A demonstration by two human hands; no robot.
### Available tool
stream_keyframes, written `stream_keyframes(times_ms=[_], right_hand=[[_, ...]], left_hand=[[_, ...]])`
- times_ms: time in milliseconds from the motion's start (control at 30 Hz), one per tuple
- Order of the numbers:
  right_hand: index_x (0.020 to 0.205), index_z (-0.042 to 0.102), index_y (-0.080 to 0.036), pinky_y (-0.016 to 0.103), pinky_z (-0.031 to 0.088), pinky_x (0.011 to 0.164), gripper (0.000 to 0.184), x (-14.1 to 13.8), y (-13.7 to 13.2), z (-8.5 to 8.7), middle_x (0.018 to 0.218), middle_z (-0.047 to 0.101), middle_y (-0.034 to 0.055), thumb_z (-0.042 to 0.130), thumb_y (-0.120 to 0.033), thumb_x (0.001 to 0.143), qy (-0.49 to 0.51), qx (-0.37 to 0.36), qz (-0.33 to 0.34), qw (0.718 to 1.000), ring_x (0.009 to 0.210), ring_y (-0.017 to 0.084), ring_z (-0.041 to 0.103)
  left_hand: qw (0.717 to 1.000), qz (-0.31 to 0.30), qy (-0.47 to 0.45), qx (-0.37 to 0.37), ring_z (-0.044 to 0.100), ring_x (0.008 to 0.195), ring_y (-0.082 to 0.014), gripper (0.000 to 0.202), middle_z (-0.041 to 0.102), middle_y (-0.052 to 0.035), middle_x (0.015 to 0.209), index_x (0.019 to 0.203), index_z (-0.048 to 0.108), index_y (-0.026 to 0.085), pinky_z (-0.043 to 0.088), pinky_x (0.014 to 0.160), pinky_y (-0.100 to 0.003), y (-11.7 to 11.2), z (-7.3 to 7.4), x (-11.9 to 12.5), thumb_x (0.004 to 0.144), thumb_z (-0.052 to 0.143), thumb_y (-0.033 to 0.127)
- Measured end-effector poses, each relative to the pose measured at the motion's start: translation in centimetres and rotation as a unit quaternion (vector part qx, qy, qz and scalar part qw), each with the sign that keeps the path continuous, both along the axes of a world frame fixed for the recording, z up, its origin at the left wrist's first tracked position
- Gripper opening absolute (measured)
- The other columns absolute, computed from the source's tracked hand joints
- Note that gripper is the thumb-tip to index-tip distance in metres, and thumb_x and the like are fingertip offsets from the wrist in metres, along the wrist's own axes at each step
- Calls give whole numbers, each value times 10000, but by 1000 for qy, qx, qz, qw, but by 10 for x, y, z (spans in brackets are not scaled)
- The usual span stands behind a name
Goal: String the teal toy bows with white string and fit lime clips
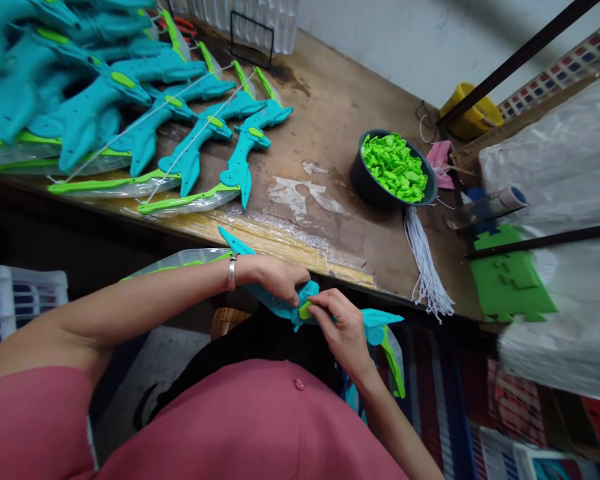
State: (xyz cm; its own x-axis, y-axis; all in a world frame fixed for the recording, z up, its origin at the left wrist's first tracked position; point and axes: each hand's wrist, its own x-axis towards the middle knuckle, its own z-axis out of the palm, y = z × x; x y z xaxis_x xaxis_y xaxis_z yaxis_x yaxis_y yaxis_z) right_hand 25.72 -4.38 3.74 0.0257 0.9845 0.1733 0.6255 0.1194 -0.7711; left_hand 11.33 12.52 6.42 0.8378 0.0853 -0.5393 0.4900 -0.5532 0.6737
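Note:
A teal toy bow point(275, 303) with green-edged clear limbs lies across my lap, below the table's front edge. My left hand point(275, 275) is closed around its middle grip. My right hand point(341, 327) pinches a small green plastic piece point(305, 311) against the bow's centre, fingers pressed together. A silver bracelet sits on my left wrist.
A pile of matching teal bows point(130, 107) with strings fills the table's left. A dark bowl point(370, 190) of small green pieces stands at centre right, white string bundle point(425, 267) beside it. A green foam sheet point(510, 280), plastic sheeting and a yellow container point(473, 113) lie right. White crates sit at the lower left.

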Motion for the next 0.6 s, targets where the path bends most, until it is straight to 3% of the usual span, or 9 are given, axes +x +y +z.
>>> stream_keyframes(times_ms=[200, 367, 500, 600], right_hand=[[1014, 724, -240, 278, 518, 743, 129, -1, 2, -6, 935, 670, 18, 638, -152, 972, 9, 7, -14, 1000, 848, 147, 656], [1020, 728, -247, 286, 511, 727, 125, -2, 2, -13, 963, 619, 28, 637, -176, 971, 4, 4, -31, 1000, 869, 158, 628], [1051, 689, -248, 301, 505, 731, 102, -1, 1, -20, 1005, 589, 32, 640, -221, 965, 4, -20, -52, 998, 861, 166, 601], [1183, 628, -245, 319, 501, 747, 264, 4, 3, -23, 1043, 581, 41, 688, -268, 927, 5, -46, -79, 996, 867, 182, 581]], left_hand=[[999, -19, -14, 47, 623, 769, -198, 261, 726, -80, 966, 1017, 686, 149, 398, 590, -268, 1, -5, 2, 805, 714, 299], [999, -25, -3, 48, 637, 755, -208, 307, 735, -76, 918, 1058, 701, 158, 418, 614, -277, 2, -6, 4, 803, 707, 328], [998, -29, -8, 64, 660, 902, -243, 419, 739, -105, 1069, 1109, 708, 159, 466, 695, -283, 1, -4, 6, 764, 753, 392], [997, -19, -13, 74, 672, 959, -260, 465, 738, -122, 1104, 1106, 703, 142, 486, 739, -291, -4, -6, 6, 779, 754, 468]])
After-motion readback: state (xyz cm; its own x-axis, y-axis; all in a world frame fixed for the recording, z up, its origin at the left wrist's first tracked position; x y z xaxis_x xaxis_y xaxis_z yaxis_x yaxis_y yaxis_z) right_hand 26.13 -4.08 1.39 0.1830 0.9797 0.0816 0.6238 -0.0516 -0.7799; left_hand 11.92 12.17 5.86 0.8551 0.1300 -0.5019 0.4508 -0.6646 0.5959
